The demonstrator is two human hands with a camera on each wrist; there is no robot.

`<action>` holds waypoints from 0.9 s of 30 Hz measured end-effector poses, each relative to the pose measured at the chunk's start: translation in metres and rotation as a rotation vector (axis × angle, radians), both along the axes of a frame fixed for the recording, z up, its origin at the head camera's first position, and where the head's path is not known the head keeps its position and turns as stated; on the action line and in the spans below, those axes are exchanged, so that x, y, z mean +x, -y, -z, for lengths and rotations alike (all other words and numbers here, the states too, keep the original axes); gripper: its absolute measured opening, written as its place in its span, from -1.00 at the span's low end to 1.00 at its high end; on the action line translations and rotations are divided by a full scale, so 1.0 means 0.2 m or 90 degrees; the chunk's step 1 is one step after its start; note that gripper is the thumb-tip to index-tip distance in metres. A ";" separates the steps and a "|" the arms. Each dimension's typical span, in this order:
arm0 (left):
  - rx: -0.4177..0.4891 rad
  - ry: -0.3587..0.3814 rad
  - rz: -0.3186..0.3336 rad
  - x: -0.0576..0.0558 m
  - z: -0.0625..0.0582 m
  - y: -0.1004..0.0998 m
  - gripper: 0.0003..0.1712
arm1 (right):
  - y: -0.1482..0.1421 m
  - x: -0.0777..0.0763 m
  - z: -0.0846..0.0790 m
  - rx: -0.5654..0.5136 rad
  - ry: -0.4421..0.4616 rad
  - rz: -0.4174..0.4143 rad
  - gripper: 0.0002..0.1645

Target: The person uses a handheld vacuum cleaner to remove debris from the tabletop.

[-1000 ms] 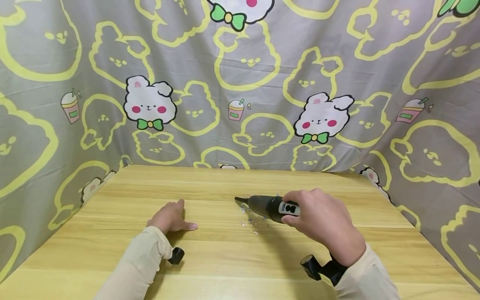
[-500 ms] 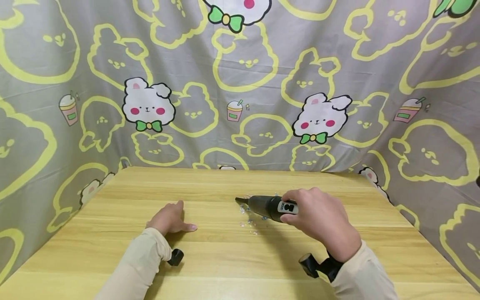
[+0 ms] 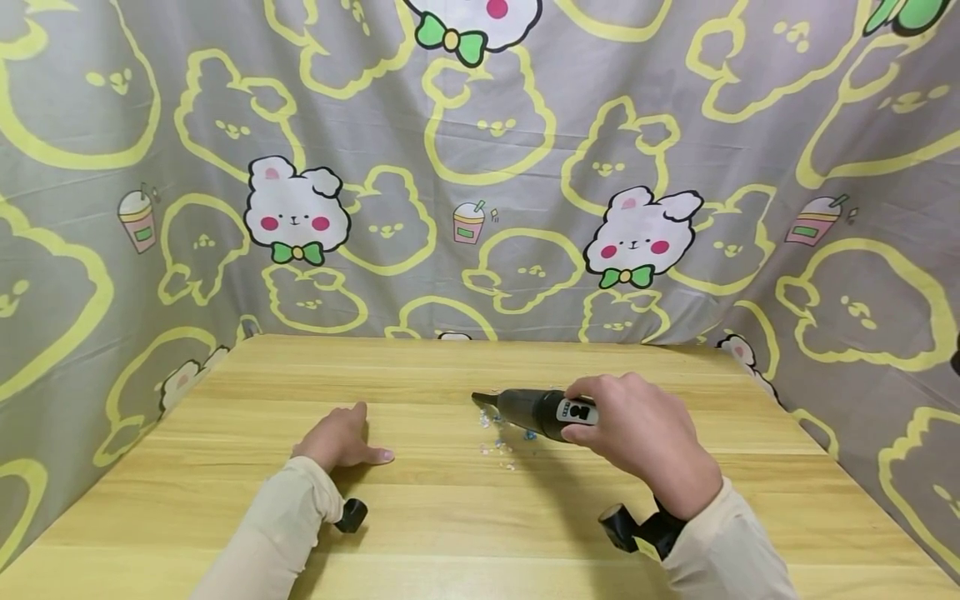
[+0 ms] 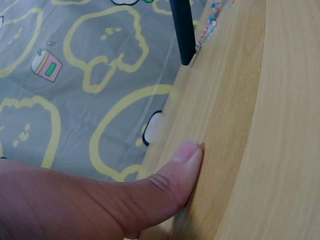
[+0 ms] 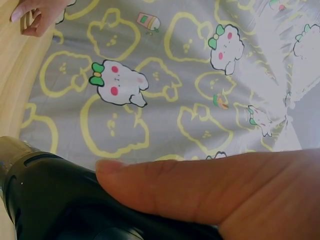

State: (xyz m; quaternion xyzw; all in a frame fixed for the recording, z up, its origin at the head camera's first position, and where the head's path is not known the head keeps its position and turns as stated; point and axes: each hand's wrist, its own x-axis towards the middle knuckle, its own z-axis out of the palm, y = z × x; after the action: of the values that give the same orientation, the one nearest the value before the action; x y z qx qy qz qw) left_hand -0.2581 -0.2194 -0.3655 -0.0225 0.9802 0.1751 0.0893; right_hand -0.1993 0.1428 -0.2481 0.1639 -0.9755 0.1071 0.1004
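Note:
In the head view my right hand (image 3: 648, 429) grips a black handheld vacuum cleaner (image 3: 547, 414) by its body, thumb along its near side. Its narrow nozzle (image 3: 483, 399) points left, low over the wooden table. Small bits of coloured debris (image 3: 498, 450), blue, white and pink, lie scattered under and in front of it. The left wrist view shows the nozzle (image 4: 184, 35) beside a strip of these bits (image 4: 212, 20). My left hand (image 3: 341, 437) rests on the table to the left, thumb out to the side, holding nothing. The vacuum's dark housing (image 5: 55, 195) fills the lower right wrist view.
The light wooden table (image 3: 405, 533) reaches back to a grey curtain (image 3: 390, 125) printed with yellow outlines and white rabbits, which also hangs along both sides. A black wrist mount (image 3: 630, 529) sits under my right wrist, and another black piece (image 3: 351, 514) at my left cuff.
The vacuum's body has risen very slightly, showing more of the blue bits beneath it. The nozzle stays near the same spot, and my left hand keeps its place on the table.

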 end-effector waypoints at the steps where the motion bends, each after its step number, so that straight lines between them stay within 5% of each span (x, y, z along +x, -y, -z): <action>1: 0.000 0.000 0.000 0.00 0.00 0.00 0.26 | 0.00 0.00 0.00 0.000 -0.001 0.000 -0.60; 27: 0.009 -0.005 0.005 -0.01 0.02 0.01 0.29 | -0.04 -0.04 -0.01 -0.013 0.001 0.000 -0.60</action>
State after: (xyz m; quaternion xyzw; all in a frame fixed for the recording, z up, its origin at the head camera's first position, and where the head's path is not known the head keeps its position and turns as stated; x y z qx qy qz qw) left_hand -0.2598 -0.2206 -0.3688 -0.0173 0.9794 0.1818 0.0864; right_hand -0.2076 0.1518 -0.2470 0.1630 -0.9744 0.1172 0.1013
